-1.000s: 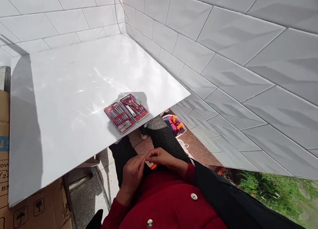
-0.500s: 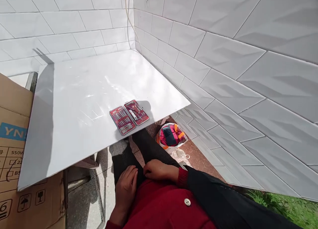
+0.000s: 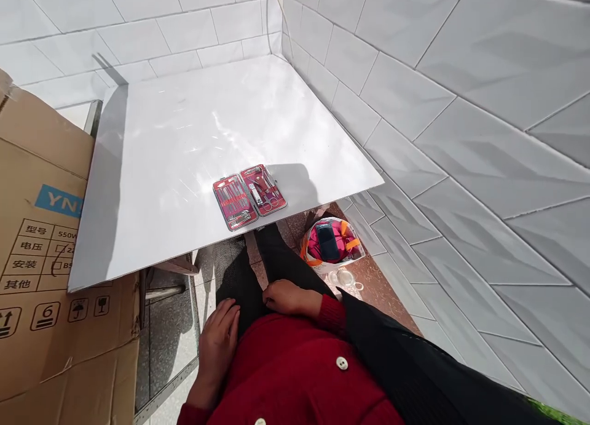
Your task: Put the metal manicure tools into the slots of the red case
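My left hand (image 3: 219, 339) lies on my left thigh, its fingers stretched out and holding nothing. On the other thigh rests my right hand (image 3: 284, 297), fingers curled inward into a loose fist, with no object showing in it. Beyond my knees, an opened manicure set (image 3: 246, 197) lies near the front edge of the white tabletop (image 3: 184, 216). Its left half holds a row of slim metal tools under a red band. Small scissors (image 3: 271, 202) and a nail clipper (image 3: 255, 194) sit in the right half. Neither hand touches the set.
Large cardboard boxes (image 3: 41, 253) stand at the left against the table. To the right, below the table edge, are a bag (image 3: 341, 262) with pink contents and a dark phone (image 3: 327, 240), and a clear cup (image 3: 341, 277). White tiled walls (image 3: 442, 166) close off the back and right.
The view has turned, so the table, manicure set and bag appear farther right and higher, and more of the boxes shows. Both hands stay resting on my thighs.
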`<state>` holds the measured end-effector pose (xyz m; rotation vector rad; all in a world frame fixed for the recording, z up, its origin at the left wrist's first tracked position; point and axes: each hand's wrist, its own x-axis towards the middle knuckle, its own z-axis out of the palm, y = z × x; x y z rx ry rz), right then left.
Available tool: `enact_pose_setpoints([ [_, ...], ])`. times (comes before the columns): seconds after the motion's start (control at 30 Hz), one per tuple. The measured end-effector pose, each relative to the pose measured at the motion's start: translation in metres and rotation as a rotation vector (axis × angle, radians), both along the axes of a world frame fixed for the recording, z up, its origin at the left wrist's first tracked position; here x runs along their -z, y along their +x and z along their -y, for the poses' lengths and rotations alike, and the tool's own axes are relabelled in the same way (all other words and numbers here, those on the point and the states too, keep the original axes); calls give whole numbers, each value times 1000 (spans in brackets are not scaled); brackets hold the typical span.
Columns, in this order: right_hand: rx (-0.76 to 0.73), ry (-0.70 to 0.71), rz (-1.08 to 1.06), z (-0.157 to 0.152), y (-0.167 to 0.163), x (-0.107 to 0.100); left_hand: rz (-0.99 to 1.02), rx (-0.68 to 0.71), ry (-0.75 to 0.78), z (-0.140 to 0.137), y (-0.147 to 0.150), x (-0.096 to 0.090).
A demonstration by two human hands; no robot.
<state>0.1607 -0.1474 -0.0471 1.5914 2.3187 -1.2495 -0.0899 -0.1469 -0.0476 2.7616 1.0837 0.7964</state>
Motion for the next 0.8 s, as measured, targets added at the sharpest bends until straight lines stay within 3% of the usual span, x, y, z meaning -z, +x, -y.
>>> enact_pose_setpoints([
  [0.1, 95, 20, -137, 0, 17, -11, -12, 24, 7, -15, 11, -22],
  [0.2, 232, 106, -297, -3, 36, -34, 1, 20, 65, -40, 26, -52],
  [0.33, 471, 406, -555, -17, 68, -75, 50, 33, 204, -84, 48, -83],
  [0.43, 627, 689, -562, -36, 96, -95, 49, -10, 207, -119, 63, -91],
  [0.57, 667, 963, -318, -65, 127, -91, 74, -47, 75, -157, 79, -87],
  [0.67, 581, 1013, -152, -78, 134, -76, 57, -128, -14, -176, 86, -83],
  [0.8, 579, 1040, -46, -79, 129, -63, -12, -238, -53, -187, 91, -83],
])
